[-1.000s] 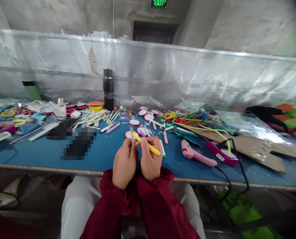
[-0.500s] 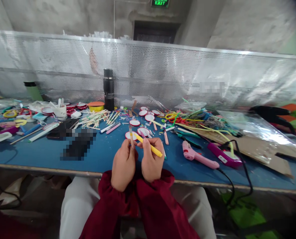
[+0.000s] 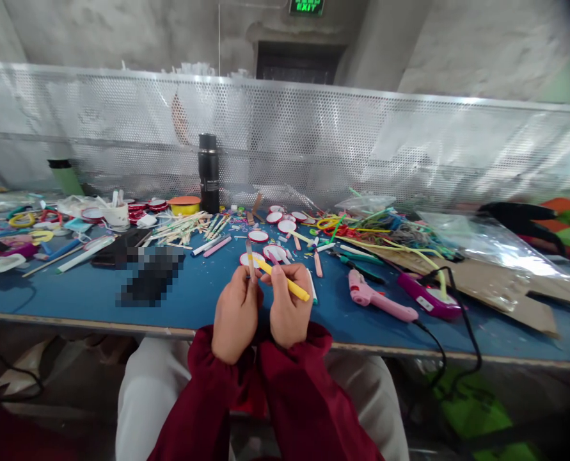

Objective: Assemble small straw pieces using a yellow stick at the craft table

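My left hand (image 3: 235, 315) pinches a slim flat stick (image 3: 251, 257), which stands nearly upright with a yellow patch on it. In my right hand (image 3: 290, 310) is a yellow marker pen (image 3: 298, 290), gripped like a writing tool, its front end pointing up and left at the stick. The tip lies close to the stick; whether they touch, I cannot tell. Both hands are closed and side by side above the table's front edge. Just beyond them lie white round discs with red rims (image 3: 258, 237) and a pink-handled piece (image 3: 318, 262).
A pink glue gun (image 3: 380, 302) and a purple power strip (image 3: 428, 298) lie to the right, near pliers (image 3: 361, 269) and cardboard (image 3: 500, 294). Wooden sticks (image 3: 183, 227) are heaped left of centre, before a black bottle (image 3: 208, 176). A perforated metal screen (image 3: 313, 141) closes the back.
The view has shifted slightly. Both hands keep their hold on the stick and the yellow marker, with almost no change in their pose.
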